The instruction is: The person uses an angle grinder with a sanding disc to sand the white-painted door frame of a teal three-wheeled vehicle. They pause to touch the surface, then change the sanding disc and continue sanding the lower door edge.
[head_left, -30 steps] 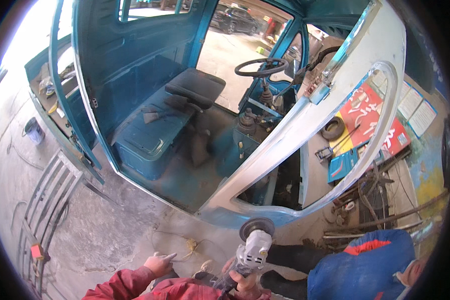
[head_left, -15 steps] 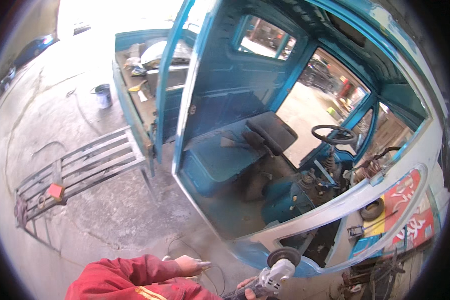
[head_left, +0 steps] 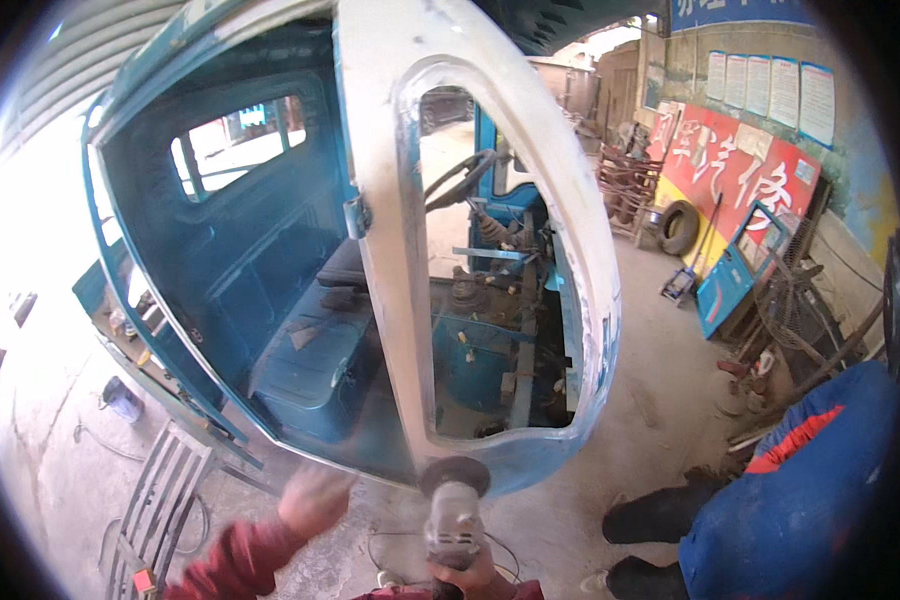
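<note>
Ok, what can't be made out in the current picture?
Head view:
Left hand: motion blur hides its fingers.
Grinder: the right hand covers part of its handle; the lower edge cuts off its rear.
Disc: its own body hides whether it touches the cab.
Co-worker: the right rim cuts off the head.

Grey floor (head_left: 660,420) spreads below the right hand (head_left: 470,574). Left of it stands a slatted bench (head_left: 160,490); far ahead right, a wall (head_left: 852,185) bearing papers (head_left: 784,92); daylight (head_left: 25,200) glares far left.

Daylight from left, background blown out there. Cab interior (head_left: 225,275) shaded. Left hand (head_left: 315,498) motion-blurred. Fisheye bends edges; corners vignette black.
</note>
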`<state>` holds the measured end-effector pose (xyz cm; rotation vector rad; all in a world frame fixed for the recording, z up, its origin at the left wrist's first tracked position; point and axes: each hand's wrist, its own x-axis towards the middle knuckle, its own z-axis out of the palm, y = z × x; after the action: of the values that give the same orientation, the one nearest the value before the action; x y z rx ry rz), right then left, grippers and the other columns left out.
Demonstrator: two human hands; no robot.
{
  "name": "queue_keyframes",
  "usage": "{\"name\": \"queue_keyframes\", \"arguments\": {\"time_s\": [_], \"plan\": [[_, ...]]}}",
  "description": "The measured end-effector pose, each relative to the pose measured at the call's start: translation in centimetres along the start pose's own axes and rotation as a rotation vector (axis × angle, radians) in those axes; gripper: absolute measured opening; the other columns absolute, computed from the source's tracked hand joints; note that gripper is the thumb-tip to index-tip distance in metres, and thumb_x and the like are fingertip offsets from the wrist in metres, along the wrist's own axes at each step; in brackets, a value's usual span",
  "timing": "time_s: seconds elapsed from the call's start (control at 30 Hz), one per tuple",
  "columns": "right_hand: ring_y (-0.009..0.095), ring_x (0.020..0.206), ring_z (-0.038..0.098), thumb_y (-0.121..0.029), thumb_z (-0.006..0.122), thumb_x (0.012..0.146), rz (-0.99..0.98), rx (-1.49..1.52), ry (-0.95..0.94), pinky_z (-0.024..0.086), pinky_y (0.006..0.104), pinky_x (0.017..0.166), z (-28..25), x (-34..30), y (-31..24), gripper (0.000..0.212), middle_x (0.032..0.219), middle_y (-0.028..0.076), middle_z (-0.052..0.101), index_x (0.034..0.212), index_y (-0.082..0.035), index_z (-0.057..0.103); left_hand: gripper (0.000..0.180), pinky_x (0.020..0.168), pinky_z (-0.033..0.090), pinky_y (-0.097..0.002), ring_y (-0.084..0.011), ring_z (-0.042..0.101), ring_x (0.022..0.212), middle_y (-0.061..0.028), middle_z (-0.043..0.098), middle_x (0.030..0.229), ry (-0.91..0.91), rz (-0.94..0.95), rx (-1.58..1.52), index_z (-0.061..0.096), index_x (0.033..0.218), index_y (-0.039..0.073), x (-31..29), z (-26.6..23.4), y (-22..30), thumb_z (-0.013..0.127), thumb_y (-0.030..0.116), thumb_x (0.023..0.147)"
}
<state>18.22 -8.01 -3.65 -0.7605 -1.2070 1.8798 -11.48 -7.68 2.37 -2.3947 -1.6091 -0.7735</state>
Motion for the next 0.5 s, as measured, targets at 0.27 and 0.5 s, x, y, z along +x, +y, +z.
{"name": "queue_keyframes", "arguments": {"time_s": [0.27, 0.5], "plan": [[0.016, 0.09, 0.061, -0.018, 0.08, 0.074, -0.048, 0.041, 0.088, 0.051, 0.032, 0.08, -6.2, -2.2, -0.6, 0.057, 0.101, 0.005, 0.062, 0.122, -0.004, 0.054, 0.082, 0.112, 0.035, -0.0446, -0.0318, 0.046, 0.132, -0.0173, 0.048, 0.143, 0.504, 0.61, 0.611, 0.048, 0.139, -0.001, 34.2, -14.8, 11.8, 0.078, 0.04, 0.074], [0.016, 0.088, 0.061, -0.018, 0.08, 0.074, -0.062, 0.053, 0.101, 0.051, 0.0322, 0.078, -9.2, -1.4, -2.1, 0.057, 0.101, 0.005, 0.062, 0.123, -0.004, 0.053, 0.089, 0.115, 0.033, -0.0476, -0.0406, 0.046, 0.131, -0.0255, 0.051, 0.135, 0.413, 0.604, 0.466, 0.049, 0.129, -0.008, 38.3, -10.9, 14.4, 0.079, 0.051, 0.07]]}}
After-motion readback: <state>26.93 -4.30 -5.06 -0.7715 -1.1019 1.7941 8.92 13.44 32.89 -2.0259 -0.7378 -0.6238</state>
